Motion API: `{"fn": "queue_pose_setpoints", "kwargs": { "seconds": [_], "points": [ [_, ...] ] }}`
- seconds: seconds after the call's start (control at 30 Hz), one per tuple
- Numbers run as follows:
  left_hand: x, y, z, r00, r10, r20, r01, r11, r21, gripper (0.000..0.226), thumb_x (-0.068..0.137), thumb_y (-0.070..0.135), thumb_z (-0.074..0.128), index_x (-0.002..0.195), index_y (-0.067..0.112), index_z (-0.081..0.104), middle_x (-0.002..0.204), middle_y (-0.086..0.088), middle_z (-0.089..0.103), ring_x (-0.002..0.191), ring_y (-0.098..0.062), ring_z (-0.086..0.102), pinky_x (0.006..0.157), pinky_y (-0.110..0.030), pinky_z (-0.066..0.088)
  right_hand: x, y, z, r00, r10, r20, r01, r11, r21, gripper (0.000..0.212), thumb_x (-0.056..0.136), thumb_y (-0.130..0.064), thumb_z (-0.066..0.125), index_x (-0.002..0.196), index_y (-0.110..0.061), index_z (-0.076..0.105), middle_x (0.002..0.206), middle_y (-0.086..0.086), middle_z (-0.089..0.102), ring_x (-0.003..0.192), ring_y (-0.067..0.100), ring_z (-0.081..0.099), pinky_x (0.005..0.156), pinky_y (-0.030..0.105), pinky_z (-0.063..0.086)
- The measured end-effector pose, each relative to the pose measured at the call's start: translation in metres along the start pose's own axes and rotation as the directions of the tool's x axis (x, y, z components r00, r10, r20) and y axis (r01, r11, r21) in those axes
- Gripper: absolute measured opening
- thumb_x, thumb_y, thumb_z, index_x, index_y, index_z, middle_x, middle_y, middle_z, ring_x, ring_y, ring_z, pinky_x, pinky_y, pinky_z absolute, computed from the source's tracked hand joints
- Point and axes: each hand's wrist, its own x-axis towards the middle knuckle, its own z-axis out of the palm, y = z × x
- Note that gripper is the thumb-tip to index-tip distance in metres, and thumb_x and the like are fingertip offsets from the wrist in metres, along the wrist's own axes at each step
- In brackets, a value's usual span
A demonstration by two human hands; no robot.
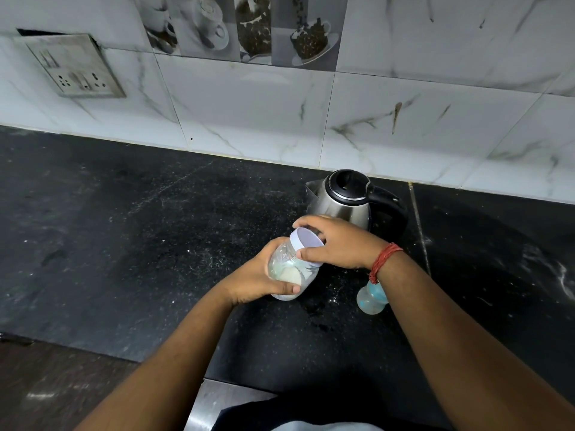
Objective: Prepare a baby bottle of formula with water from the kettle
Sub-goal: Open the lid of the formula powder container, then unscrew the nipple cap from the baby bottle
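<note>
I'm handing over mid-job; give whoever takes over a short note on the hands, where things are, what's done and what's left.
Left hand grips the clear jar of white powder, tilted above the counter.
Right hand grips the jar's white lid, which is on the jar.
Kettle stands behind the hands, lid shut.
Baby bottle stands on the counter under the right wrist; contents unclear.
Done: jar picked up.
Left: open the jar, add powder to the bottle, pour kettle water, close and mix.

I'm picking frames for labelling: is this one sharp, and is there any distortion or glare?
Head view: hands, jar and kettle are fairly sharp; wide-angle lens bows the counter edge and tile lines; soft highlights on the kettle's steel; the baby bottle is partly hidden by the right wrist.
</note>
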Motion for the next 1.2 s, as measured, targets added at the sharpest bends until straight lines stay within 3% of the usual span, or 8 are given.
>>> {"fn": "queue_pose_setpoints", "kwargs": {
  "seconds": [0.27,0.33,0.43,0.53,0.67,0.97,1.03,1.2],
  "points": [
    [-0.005,-0.013,-0.005,0.989,-0.023,-0.146,0.024,1.0,0.001,0.096,0.067,0.017,0.091,0.144,0.031,0.036,0.139,0.006,0.056,0.127,-0.005,0.057,0.104,-0.023,0.049,-0.006,0.008,0.009,0.964,0.063,-0.257,-0.011,0.98,0.198,0.062,0.086,-0.036,0.076,0.141,-0.034,0.048,0.138,-0.007,0.041,0.125,0.016,0.052,0.109,0.038,0.046],
    [-0.005,-0.018,-0.005,0.978,-0.029,-0.206,0.031,1.0,0.005,0.094,0.07,0.006,0.09,0.142,0.027,0.034,0.136,0.006,0.055,0.123,-0.003,0.057,0.098,-0.014,0.048,-0.008,0.015,0.025,0.934,0.123,-0.334,-0.054,0.976,0.21,0.063,0.082,-0.039,0.08,0.135,-0.026,0.05,0.135,-0.006,0.04,0.119,0.014,0.054,0.104,0.032,0.048],
    [-0.006,-0.029,-0.007,0.961,-0.034,-0.274,0.041,0.999,0.02,0.09,0.074,-0.01,0.084,0.141,0.021,0.032,0.133,0.005,0.054,0.117,0.0,0.056,0.091,-0.007,0.046,-0.013,0.022,0.054,0.875,0.139,-0.463,-0.072,0.985,0.16,0.061,0.075,-0.036,0.086,0.118,-0.011,0.05,0.121,-0.001,0.041,0.099,0.004,0.046,0.085,0.011,0.039],
    [-0.009,-0.04,-0.01,0.949,-0.055,-0.312,0.061,0.998,0.008,0.093,0.072,-0.006,0.088,0.14,0.024,0.033,0.133,0.007,0.055,0.118,0.001,0.057,0.093,-0.01,0.047,-0.018,0.029,0.085,0.819,0.153,-0.553,-0.083,0.985,0.15,0.058,0.071,-0.028,0.09,0.103,-0.007,0.046,0.112,0.002,0.038,0.09,0.01,0.044,0.077,0.013,0.034],
    [-0.015,-0.055,-0.011,0.939,-0.085,-0.334,0.092,0.996,0.005,0.097,0.065,0.009,0.092,0.139,0.029,0.033,0.131,0.011,0.057,0.112,0.011,0.059,0.094,-0.013,0.046,-0.022,0.038,0.121,0.824,0.152,-0.546,-0.114,0.988,0.104,0.056,0.07,-0.024,0.09,0.099,-0.004,0.047,0.115,0.007,0.039,0.089,0.02,0.05,0.083,0.025,0.045],
    [-0.023,-0.066,-0.005,0.948,-0.033,-0.317,0.067,0.993,0.098,0.093,0.076,-0.004,0.086,0.139,0.03,0.027,0.135,0.012,0.049,0.116,0.021,0.05,0.096,-0.003,0.039,-0.024,0.062,0.161,0.88,0.195,-0.433,-0.2,0.979,0.034,0.064,0.075,-0.028,0.088,0.116,0.007,0.053,0.143,0.012,0.038,0.118,0.028,0.06,0.097,0.03,0.05],
    [-0.027,-0.066,-0.006,0.951,-0.026,-0.309,0.066,0.991,0.12,0.094,0.075,0.004,0.089,0.14,0.035,0.028,0.138,0.015,0.048,0.123,0.018,0.048,0.102,-0.007,0.037,-0.024,0.066,0.165,0.892,0.198,-0.407,-0.216,0.976,0.001,0.065,0.075,-0.031,0.088,0.118,0.004,0.054,0.14,0.01,0.039,0.115,0.029,0.061,0.096,0.034,0.052],
    [-0.037,-0.06,-0.009,0.925,0.021,-0.38,0.05,0.983,0.177,0.121,0.064,0.069,0.082,0.158,0.025,0.02,0.159,0.008,0.035,0.149,-0.01,0.033,0.124,-0.036,0.028,-0.028,0.065,0.163,0.882,0.179,-0.436,-0.198,0.98,0.002,0.072,0.074,-0.038,0.087,0.126,-0.002,0.053,0.141,0.01,0.045,0.124,0.028,0.055,0.1,0.036,0.049]
  ]
}}
